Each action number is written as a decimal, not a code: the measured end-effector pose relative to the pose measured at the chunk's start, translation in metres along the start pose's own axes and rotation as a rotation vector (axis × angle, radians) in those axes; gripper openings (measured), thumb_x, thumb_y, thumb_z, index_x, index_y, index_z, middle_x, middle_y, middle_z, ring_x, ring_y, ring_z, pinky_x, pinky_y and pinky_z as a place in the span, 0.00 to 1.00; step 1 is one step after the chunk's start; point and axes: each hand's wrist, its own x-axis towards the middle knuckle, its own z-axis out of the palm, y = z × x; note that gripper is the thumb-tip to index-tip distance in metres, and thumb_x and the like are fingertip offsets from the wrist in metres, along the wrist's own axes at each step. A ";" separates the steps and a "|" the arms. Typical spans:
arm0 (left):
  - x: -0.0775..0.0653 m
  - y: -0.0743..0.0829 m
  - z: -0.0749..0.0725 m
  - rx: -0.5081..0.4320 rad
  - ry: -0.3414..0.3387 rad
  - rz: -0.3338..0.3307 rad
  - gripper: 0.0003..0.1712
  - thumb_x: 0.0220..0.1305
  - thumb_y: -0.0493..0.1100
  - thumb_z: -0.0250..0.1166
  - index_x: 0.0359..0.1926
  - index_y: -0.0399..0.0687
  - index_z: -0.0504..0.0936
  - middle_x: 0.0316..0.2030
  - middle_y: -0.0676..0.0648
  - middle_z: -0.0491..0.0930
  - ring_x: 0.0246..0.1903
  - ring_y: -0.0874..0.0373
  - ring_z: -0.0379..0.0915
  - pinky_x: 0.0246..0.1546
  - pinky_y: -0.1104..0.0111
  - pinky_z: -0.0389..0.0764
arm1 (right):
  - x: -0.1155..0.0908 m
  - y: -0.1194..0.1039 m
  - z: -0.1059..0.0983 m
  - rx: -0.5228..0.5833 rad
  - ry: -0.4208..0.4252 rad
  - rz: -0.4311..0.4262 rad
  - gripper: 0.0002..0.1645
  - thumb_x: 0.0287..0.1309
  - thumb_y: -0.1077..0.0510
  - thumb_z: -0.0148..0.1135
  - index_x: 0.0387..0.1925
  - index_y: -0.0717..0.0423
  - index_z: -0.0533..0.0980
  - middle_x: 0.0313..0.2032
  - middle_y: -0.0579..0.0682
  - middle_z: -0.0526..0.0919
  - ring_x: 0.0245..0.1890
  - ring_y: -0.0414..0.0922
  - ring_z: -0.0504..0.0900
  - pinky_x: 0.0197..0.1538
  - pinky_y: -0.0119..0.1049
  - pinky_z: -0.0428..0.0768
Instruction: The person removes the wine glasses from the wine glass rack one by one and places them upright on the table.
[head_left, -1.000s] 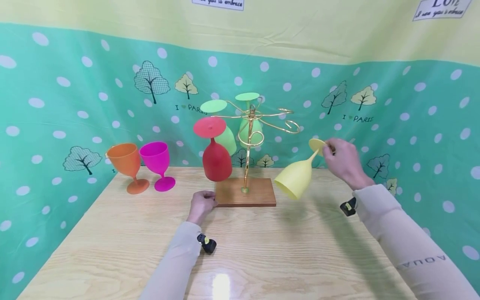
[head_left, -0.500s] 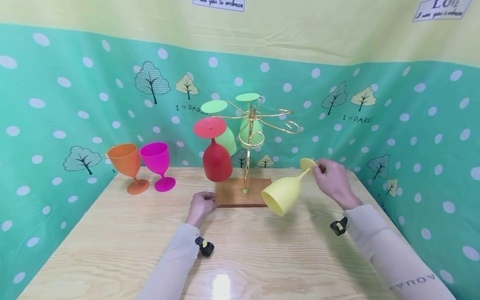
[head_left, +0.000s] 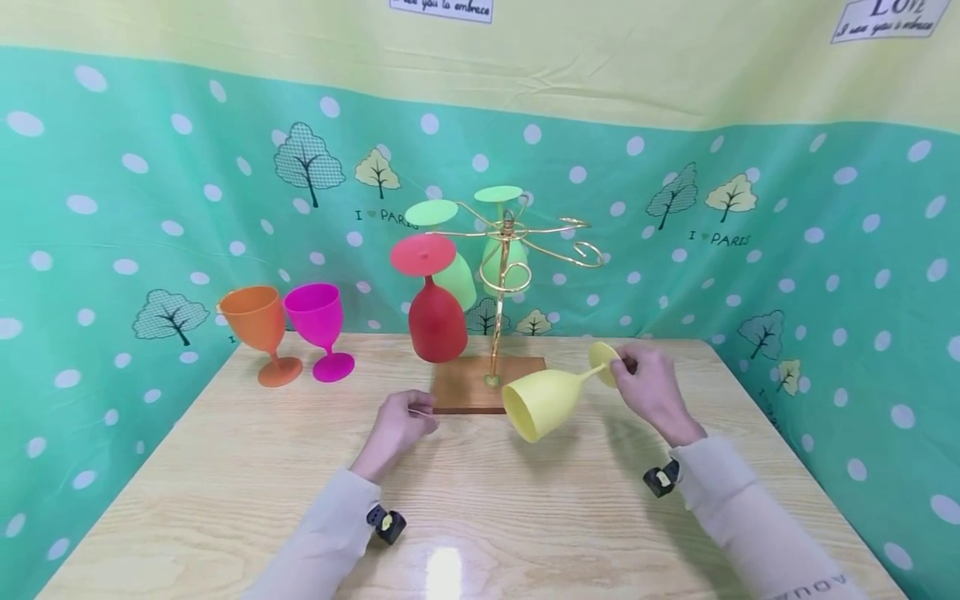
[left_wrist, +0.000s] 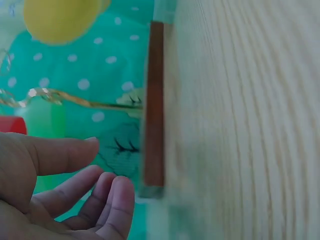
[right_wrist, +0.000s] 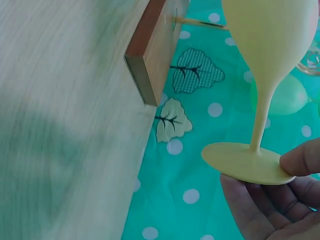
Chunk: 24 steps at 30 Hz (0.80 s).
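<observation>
Yellow goblet is in my right grip, apparently raised off the tabletop, overlapping the right part of the wooden base in the head view. Right grip: pinching the goblet's foot at its edge, thumb on the stem side, fingers beneath. I judge this hold keeps the stem and bowl unobstructed, which would suit hanging by the foot. Left grip: fingers loosely bent, thumb apart from them, nothing held; it is just beside the base's near left corner, probably placed there to steady it. The left wrist view shows a gap, so I read no contact.

Red goblet and two green goblets hang mouth-down, feet uppermost, around the gold pole; presumably the wire arms catch them under the feet. Orange goblet and magenta goblet stand upright on the left, near each other.

Appearance, yellow goblet: pale, matte, plastic-looking; deep tapering bowl, slim stem, flat round foot. Tilted, mouth lower than foot and facing left and towards the wearer.
</observation>
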 end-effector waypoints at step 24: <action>-0.069 0.042 0.030 -0.121 -0.182 0.323 0.17 0.55 0.45 0.71 0.42 0.39 0.81 0.37 0.47 0.80 0.38 0.55 0.78 0.43 0.64 0.80 | -0.027 -0.029 0.045 0.112 -0.106 0.092 0.11 0.60 0.62 0.55 0.39 0.63 0.81 0.26 0.51 0.80 0.24 0.45 0.74 0.24 0.34 0.76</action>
